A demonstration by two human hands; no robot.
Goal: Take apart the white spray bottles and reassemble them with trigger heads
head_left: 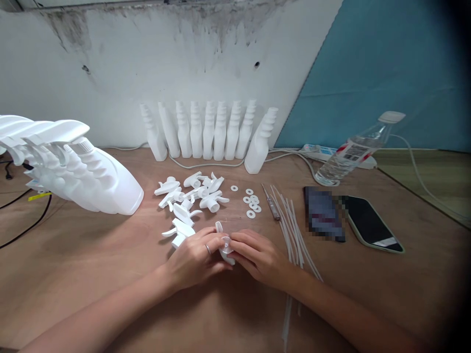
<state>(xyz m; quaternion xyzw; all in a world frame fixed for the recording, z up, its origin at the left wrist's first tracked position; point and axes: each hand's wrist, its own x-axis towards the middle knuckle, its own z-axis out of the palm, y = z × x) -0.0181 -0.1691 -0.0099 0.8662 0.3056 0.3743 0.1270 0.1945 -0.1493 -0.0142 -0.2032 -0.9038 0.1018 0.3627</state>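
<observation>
Both of my hands meet at the near middle of the table around one white trigger spray head [227, 256]. My left hand [196, 255], with a ring on one finger, grips it from the left. From the right, the fingers of my right hand [259, 257] close on the same spray head and hide part of it. Just beyond my left hand lies another white spray head [180, 233], and a loose pile of several more spray heads [200, 191] is behind it. Several flat white washers [250, 214] lie beyond my right hand.
Thin white tubes [292, 225] and a screwdriver [273, 208] lie to the right. Several white bottles [220, 132] stand along the wall; capped spray bottles [121, 184] stand at left. A water bottle [349, 152], a phone [375, 225] and a blurred-out item [324, 214] are at right.
</observation>
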